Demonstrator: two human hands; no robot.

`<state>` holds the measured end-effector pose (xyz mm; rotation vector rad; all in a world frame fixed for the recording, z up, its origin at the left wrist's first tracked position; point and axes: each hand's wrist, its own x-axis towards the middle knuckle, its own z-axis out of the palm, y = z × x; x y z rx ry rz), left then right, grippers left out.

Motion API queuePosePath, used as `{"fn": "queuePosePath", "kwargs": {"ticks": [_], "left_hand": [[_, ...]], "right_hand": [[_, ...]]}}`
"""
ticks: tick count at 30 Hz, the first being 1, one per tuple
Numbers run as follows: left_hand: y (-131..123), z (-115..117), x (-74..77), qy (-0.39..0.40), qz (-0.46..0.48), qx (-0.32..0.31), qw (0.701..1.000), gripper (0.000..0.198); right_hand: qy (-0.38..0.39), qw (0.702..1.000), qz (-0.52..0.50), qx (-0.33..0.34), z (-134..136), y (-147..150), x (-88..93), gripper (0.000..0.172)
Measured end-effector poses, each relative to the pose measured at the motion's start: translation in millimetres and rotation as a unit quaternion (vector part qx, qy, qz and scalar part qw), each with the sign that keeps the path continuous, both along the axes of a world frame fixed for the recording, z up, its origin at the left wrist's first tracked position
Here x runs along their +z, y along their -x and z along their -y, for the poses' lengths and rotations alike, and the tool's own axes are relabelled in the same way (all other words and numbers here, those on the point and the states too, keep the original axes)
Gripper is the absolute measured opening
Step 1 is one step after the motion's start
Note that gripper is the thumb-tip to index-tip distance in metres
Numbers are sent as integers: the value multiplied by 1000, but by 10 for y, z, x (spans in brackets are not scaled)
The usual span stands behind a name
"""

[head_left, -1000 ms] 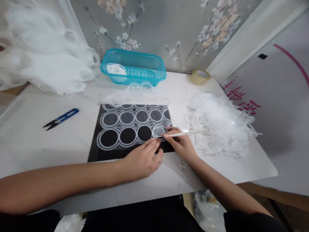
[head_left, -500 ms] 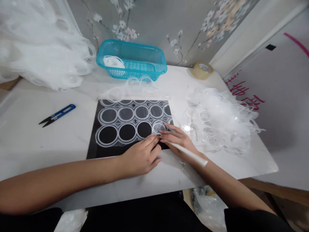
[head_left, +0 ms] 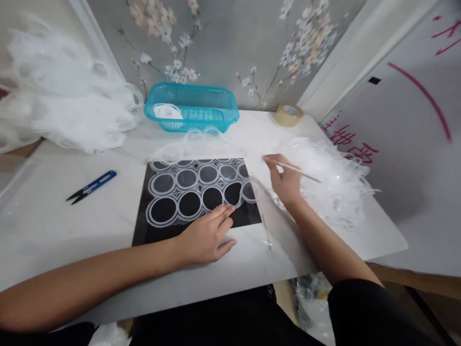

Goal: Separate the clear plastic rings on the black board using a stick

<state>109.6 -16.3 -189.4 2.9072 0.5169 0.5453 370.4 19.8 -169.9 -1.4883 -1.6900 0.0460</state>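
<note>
A clear sheet of joined white-rimmed rings [head_left: 163,221] lies over a black board [head_left: 248,218] on the table. My left hand [head_left: 211,233] rests flat at the sheet's lower edge, its fingers stretched out and touching the rim below the fourth ring of the front row. To the right of the board, my right hand [head_left: 286,180] is raised and closed around a thin white stick [head_left: 302,173]. Whether its fingertips also pinch a bit of film is too blurred to tell. The front row's first few openings look plain black. Its last ring extends past the board's right edge.
A heap of clear ring scraps [head_left: 331,187] lies right, and a larger pile [head_left: 75,105] left. Blue thread snips [head_left: 94,185] lie left of the board. Behind stand a blue basket [head_left: 226,103] with white pieces and a tape roll [head_left: 288,115]. Loose ring strips [head_left: 169,154] lie behind the board.
My right hand has moved away from the sheet, to the right and back, with the stick. The fourth front opening, cloudy before, now looks black. My left hand stays down; the camera view has shifted.
</note>
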Motion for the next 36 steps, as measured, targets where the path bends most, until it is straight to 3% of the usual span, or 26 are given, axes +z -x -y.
{"fn": "queuePosePath", "kwargs": {"ticks": [2,3,8,12,18,30,36], "left_hand": [[-21,-12,22,-30,-1,-6,1000,33],[-47,-20,36,-47,-2,-10,999,33],[-310,-65,91,-117,-23,-39,992,38],[-499,-77,55,-128,-38,-31,991,47],[-538,-82,-32,-137,-30,-9,990,46],[-540,-96,-15,-119,-27,-20,992,45],[-537,-107,-42,-84,-11,-22,996,45]], "right_hand": [[16,995,-63,-69,91,-33,45,24],[37,993,-87,-67,161,-29,52,23],[158,969,-184,55,480,106,-104,22],[169,955,-230,79,513,151,-240,23],[154,962,-200,108,477,99,-266,19],[146,965,-184,114,499,86,-280,18],[108,981,-92,135,533,78,-287,16]]}}
